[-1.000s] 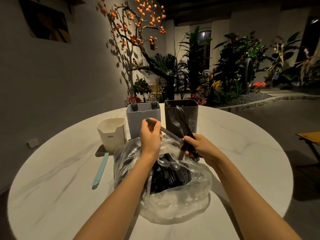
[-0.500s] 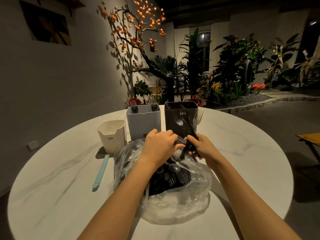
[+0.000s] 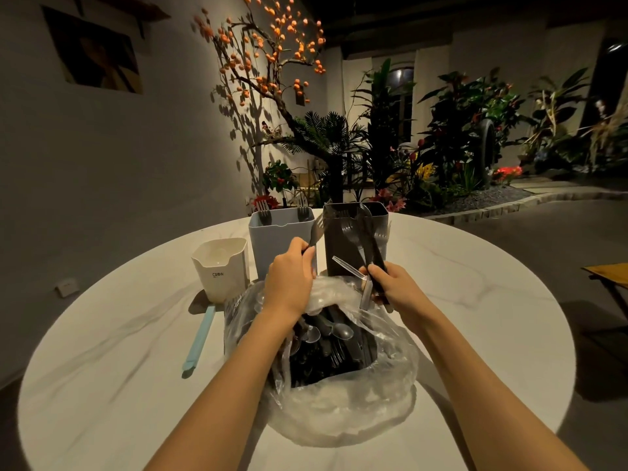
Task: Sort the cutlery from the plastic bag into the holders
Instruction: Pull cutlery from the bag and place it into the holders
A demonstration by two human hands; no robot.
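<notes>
A clear plastic bag full of dark and clear cutlery lies on the round table in front of me. My left hand grips a dark fork whose tines point up between the two tall holders. My right hand holds a bunch of cutlery, dark forks and a knife standing up, with a clear piece sticking out to the left. Behind the bag stand a grey-blue holder with two forks in it, a dark brown holder and a small white holder.
A light blue utensil lies flat on the white marble table left of the bag. A wall stands to the left, plants and an orange-fruited tree behind the table. A wooden seat edge shows at the right.
My left hand has lifted off the right hand's bunch and now holds a dark fork up beside the grey-blue holder. The right hand keeps its bunch in about the same place.
</notes>
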